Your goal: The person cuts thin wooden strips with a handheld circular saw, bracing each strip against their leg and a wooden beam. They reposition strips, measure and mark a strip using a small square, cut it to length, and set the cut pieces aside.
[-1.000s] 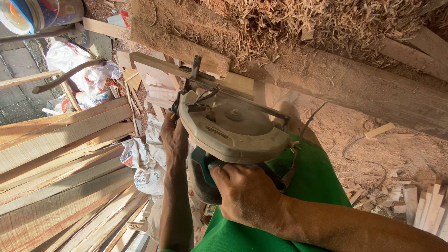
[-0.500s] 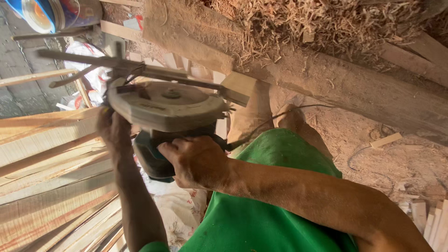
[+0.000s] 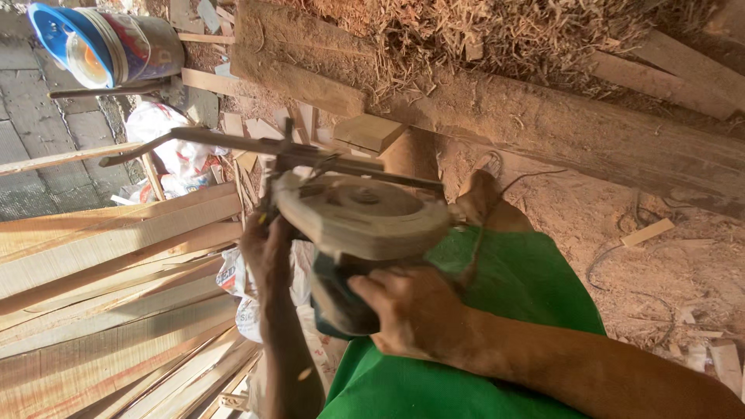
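A dusty circular saw with a round cream guard and a dark teal body hangs above my lap. My right hand is shut on its handle at the near end. My left hand grips the saw's front edge by the flat metal base plate. My green-clad leg lies under the tool, my bare foot beyond it on sawdust. The blade itself is hidden by the guard.
A stack of long pale wooden slats fills the left. White plastic bags lie behind it. A blue-rimmed bucket lies at top left. A heavy log with shavings crosses the top. Offcuts dot the sawdust floor.
The saw, in both hands, swung left and back toward the centre, turning so its base plate points left. The view has shifted with my head.
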Tool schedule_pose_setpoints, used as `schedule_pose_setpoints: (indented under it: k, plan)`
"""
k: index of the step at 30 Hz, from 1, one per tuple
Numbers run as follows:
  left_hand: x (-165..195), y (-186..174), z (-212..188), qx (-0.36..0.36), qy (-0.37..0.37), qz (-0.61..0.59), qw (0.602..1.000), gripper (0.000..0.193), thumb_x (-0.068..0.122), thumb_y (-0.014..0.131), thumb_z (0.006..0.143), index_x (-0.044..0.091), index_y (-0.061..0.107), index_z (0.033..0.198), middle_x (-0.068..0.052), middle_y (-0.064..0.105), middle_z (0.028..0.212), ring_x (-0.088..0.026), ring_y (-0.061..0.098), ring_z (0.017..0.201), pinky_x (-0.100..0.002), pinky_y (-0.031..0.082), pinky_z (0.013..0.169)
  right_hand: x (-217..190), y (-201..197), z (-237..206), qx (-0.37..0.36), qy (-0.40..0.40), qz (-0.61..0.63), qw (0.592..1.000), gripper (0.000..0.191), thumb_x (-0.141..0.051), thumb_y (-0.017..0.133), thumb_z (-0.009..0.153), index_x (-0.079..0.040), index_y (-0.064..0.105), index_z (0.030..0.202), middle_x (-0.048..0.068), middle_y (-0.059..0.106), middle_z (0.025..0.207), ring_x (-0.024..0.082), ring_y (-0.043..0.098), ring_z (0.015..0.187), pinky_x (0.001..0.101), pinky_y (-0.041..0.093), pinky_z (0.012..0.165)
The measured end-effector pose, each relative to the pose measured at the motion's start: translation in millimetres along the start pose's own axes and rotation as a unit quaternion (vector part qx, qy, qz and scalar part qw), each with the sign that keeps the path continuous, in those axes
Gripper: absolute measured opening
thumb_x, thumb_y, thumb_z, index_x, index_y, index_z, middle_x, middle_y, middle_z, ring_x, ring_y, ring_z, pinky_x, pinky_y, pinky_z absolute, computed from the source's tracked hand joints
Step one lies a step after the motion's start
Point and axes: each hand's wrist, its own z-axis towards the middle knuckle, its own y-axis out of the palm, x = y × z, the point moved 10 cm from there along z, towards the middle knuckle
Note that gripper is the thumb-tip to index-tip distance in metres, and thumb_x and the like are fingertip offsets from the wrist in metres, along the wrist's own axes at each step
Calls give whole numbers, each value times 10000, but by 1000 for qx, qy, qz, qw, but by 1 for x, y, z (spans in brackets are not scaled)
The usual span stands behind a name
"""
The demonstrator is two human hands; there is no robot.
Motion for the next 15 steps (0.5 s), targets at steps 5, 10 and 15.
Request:
schedule_pose_setpoints:
  k: [5, 10, 15]
  plan:
    - [-10, 93, 0, -122, -8, -141, 982, 338, 158, 668, 928, -69, 623, 1174, -91, 745, 974, -150, 726, 794, -281, 619, 712, 22, -33, -32, 23, 60, -50, 997, 657, -161, 863, 584, 66, 660, 1166, 233, 738, 991, 362, 750, 836, 437, 620, 726]
    - [-36, 138, 3, -97, -26, -8, 995, 300, 145, 668, 988, -88, 696, 1175, -97, 682, 884, -127, 574, 704, -266, 455, 599, 50, -52, -41, 27, 144, -86, 985, 565, -155, 870, 633, 12, 682, 1139, 201, 756, 972, 333, 770, 833, 411, 630, 724]
    - [-53, 149, 3, -95, -52, -72, 992, 283, 171, 665, 971, -55, 672, 1142, -92, 737, 900, -110, 667, 758, -245, 524, 671, 63, -47, -36, -3, 153, -101, 983, 598, -163, 876, 643, -6, 670, 1182, 197, 752, 938, 336, 768, 830, 413, 627, 722]
